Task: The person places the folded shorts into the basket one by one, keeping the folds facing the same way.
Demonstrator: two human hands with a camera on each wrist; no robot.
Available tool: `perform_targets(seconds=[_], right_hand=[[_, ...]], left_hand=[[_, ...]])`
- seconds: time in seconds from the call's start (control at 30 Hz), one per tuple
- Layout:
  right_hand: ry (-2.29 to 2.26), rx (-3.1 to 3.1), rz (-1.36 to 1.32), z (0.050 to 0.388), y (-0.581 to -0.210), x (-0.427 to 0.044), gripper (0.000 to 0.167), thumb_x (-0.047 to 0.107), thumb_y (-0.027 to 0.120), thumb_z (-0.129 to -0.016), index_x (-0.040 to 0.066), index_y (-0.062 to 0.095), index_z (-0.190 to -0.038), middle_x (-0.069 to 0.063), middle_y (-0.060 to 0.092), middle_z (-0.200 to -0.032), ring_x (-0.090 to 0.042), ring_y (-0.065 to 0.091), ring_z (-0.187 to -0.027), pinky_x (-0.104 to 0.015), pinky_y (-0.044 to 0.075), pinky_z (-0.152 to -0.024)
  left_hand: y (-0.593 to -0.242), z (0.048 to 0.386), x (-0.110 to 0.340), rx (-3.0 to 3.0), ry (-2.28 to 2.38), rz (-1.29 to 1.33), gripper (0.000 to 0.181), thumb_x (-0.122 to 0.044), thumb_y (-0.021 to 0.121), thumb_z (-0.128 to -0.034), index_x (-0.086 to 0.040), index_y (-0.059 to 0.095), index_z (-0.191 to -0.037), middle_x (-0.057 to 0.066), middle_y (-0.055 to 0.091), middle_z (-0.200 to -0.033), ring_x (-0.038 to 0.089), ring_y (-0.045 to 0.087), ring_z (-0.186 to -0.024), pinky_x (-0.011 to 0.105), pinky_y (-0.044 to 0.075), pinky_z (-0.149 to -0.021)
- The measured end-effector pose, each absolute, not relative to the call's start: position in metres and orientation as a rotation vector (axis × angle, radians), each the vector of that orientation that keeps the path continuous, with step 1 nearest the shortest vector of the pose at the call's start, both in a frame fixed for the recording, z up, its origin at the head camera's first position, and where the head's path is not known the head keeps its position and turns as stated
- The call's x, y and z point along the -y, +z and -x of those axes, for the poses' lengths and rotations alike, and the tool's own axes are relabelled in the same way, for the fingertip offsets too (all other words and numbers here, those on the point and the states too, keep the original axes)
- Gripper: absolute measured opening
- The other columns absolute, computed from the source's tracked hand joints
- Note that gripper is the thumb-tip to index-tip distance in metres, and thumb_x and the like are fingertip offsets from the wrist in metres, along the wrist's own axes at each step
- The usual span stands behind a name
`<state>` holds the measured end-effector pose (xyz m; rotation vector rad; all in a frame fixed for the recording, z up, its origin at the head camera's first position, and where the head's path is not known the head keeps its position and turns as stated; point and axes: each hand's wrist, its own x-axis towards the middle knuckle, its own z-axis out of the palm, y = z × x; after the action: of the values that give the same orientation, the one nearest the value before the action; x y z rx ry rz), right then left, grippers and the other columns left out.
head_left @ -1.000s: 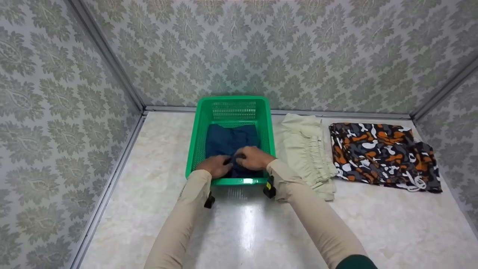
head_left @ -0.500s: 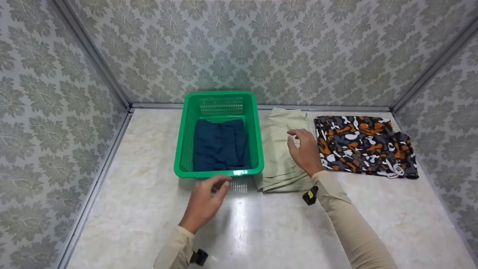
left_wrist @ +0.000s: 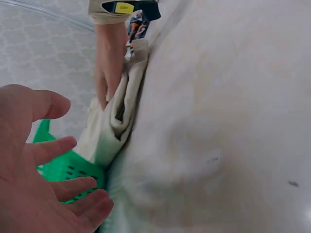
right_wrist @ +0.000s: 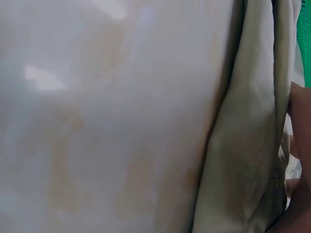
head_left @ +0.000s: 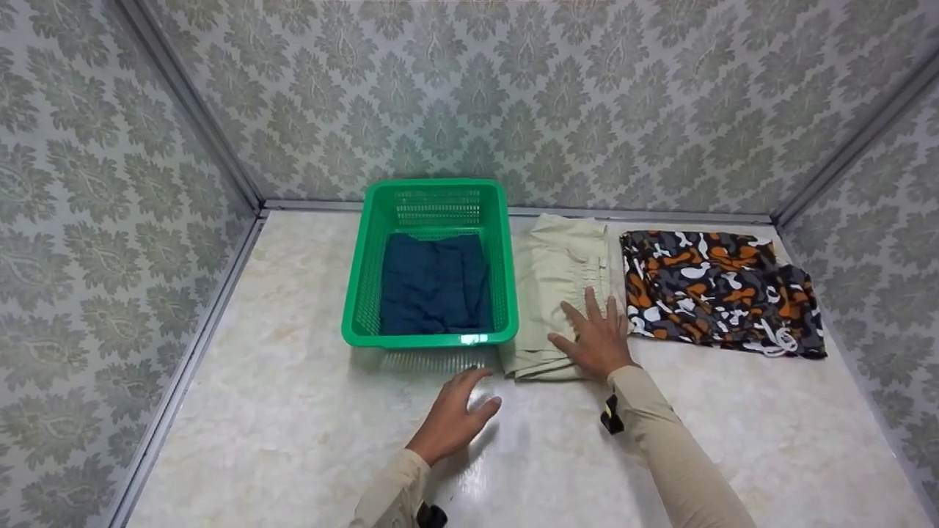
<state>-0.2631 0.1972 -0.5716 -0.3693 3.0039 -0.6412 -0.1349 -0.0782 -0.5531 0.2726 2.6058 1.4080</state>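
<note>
Right hand (head_left: 596, 339) lowered onto beige cloth (head_left: 550, 264), fingers spread, seemingly steadying its folds | left hand (head_left: 452, 416) nearer, spread, empty, lower centre | blue cloth (head_left: 429, 282), apparently folded to fit basket (head_left: 411, 341), centre

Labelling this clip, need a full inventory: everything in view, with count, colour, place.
basket: 1, green, on table, against or near back wall
blue cloth: 1, dark blue, folded inside basket
beige cloth: 1, folded, right of basket
patterned cloth: 1, black/grey/orange/white, far right
cord: white, at patterned cloth's near edge
table: 1, off-white, under everything
walls: 3, grey-green leaf pattern, left, back, right
trim: grey, along wall edges
sleeves: 2, beige, both arms
wrist units: 2, black, one per wrist
left hand: 1, bare, in front of basket
right hand: 1, bare, on beige cloth
</note>
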Motion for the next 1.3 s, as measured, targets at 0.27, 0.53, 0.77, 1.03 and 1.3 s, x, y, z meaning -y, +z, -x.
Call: perform_targets(seconds=[0.27, 0.53, 0.77, 1.03, 1.3], right_hand=[[-0.601, -3.0, 0.345, 0.246, -0.573, -0.2, 0.073, 0.059, 0.06, -0.096, 0.018, 0.045, -0.155, -0.021, 0.009, -0.167, -0.059, 0.002, -0.146, -0.078, 0.009, -0.109], [-0.726, -3.011, 0.349, 0.22, -0.575, -0.2, 0.072, 0.056, 0.067, -0.092, 0.014, 0.053, -0.149, -0.024, 0.014, -0.166, -0.062, 0.006, -0.145, -0.077, 0.013, -0.108], [-0.813, -3.04, 0.317, 0.198, -0.58, -0.199, 0.07, 0.055, 0.07, -0.09, 0.014, 0.057, -0.146, -0.023, 0.016, -0.166, -0.061, 0.008, -0.144, -0.075, 0.013, -0.109], [-0.854, -3.072, 0.324, 0.18, -0.584, -0.2, 0.069, 0.055, 0.071, -0.089, 0.014, 0.06, -0.144, -0.023, 0.02, -0.165, -0.062, 0.01, -0.143, -0.073, 0.013, -0.108], [-0.872, -3.053, 0.326, 0.161, -0.585, -0.202, 0.065, 0.051, 0.074, -0.088, 0.013, 0.063, -0.14, -0.022, 0.023, -0.164, -0.062, 0.012, -0.143, -0.072, 0.013, -0.109]], left_hand=[[-0.562, 0.162, 0.049, -2.359, 1.686, -0.103, 0.062, -0.03, 0.063, -0.1, 0.002, 0.043, -0.149, 0.023, 0.044, -0.151, 0.039, 0.037, -0.143, 0.054, 0.031, -0.115], [-0.563, 0.18, 0.036, -2.137, 1.898, 0.094, 0.071, -0.029, 0.064, -0.0999, -0.001, 0.033, -0.157, 0.025, 0.034, -0.158, 0.038, 0.033, -0.146, 0.051, 0.033, -0.115], [-0.565, 0.186, 0.026, -2.008, 2.067, 0.198, 0.062, -0.018, 0.058, -0.1022, 0.003, 0.034, -0.155, 0.024, 0.029, -0.161, 0.036, 0.026, -0.149, 0.049, 0.027, -0.119], [-0.573, 0.175, 0.016, -1.779, 2.321, 0.332, 0.073, -0.008, 0.069, -0.0932, 0.004, 0.029, -0.153, 0.024, 0.032, -0.159, 0.035, 0.031, -0.147, 0.046, 0.03, -0.118], [-0.572, 0.163, 0.008, -1.671, 2.171, 0.345, 0.084, -0.013, 0.075, -0.0866, 0.001, 0.029, -0.156, 0.019, 0.044, -0.151, 0.03, 0.047, -0.135, 0.043, 0.037, -0.113]])
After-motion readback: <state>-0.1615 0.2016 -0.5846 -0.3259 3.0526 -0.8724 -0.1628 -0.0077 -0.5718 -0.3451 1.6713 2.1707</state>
